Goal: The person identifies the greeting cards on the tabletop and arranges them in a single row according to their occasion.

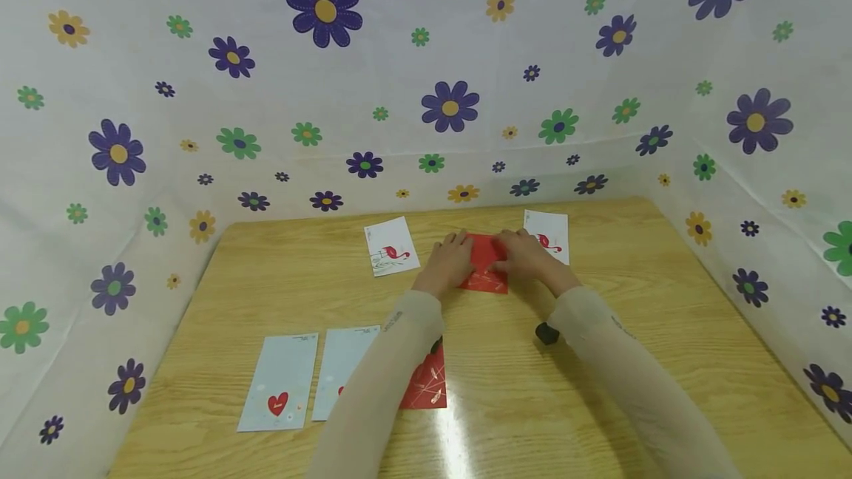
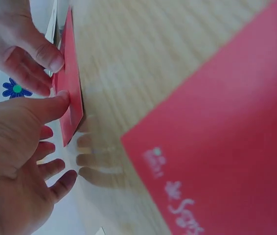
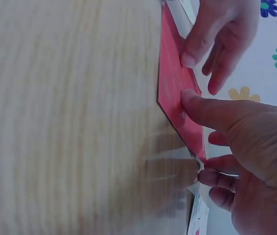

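A smooth red card (image 1: 484, 259) lay on a wooden table (image 1: 652, 316), between twelve and one o'clock from the table's middle. Its face was plain except for fine pale lines crossing the end nearest the person. The long axis ran roughly from twelve to six, with the lined end toward six o'clock.

The person's left hand (image 1: 449, 266) and right hand (image 1: 526, 256) met over it, one at each side. Each thumb rested on the red face; the fingers were spread wide of the thumbs, past the card's edges. Whether any fingertip reached underneath, I could not tell.

Six cards showed in all, two of each kind. Taking the handled card as the clock's centre, the second red card (image 1: 429, 389) was at seven, partly covered by a sleeve. Two pale blue cards (image 1: 279, 368) with red hearts lay toward eight. Two white flamingo cards (image 1: 386, 236) lay at about half past nine and two.
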{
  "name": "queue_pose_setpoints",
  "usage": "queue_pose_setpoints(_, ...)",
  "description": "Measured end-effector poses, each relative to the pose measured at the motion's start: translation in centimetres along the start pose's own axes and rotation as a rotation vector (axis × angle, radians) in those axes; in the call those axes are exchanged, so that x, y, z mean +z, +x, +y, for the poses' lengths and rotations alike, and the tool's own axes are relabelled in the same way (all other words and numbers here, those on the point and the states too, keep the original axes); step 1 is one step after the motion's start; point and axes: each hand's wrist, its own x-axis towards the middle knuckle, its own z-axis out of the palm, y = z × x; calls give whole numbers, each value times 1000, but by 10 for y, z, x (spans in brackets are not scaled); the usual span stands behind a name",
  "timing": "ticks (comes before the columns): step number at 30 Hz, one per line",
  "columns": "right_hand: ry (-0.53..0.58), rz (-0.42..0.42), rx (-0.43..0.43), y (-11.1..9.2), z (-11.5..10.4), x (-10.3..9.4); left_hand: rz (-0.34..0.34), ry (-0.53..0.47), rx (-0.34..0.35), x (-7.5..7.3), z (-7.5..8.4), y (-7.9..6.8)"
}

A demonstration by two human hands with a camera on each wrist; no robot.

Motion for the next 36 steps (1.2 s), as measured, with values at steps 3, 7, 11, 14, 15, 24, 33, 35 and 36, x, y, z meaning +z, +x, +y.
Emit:
queue_pose_setpoints(3,-3,-21,27,2,0,-2,-43,-31,-17,0,-1,3)
queue_pose_setpoints(7,32,4,19,5,-2,-3,-71,-60,-23,-1,-2,5)
queue_pose_setpoints(11,80,37,12,5,-6,-3,-64,-104,-26,-2,-5,6)
queue_pose_setpoints(14,101,51,21,4,-7,-2,-43,-140,-27,-4,-6,5)
queue_pose_setpoints(15,109,54,25,3,-8,-1,-32,-154,-27,-4,-7,4)
queue_pose_setpoints(24,217,157,23,-8,-11,4,103,-291,-6,-1,-13,-5)
queue_pose_setpoints(33,444,273,36,-23,-11,-11,203,-618,86,-10,-29,-15)
queue_pose_setpoints(35,515,258,51,-28,-11,-15,215,-656,96,-16,-30,-18)
queue_pose_setpoints(36,555,249,59,-31,-12,-17,218,-663,93,-20,-29,-20)
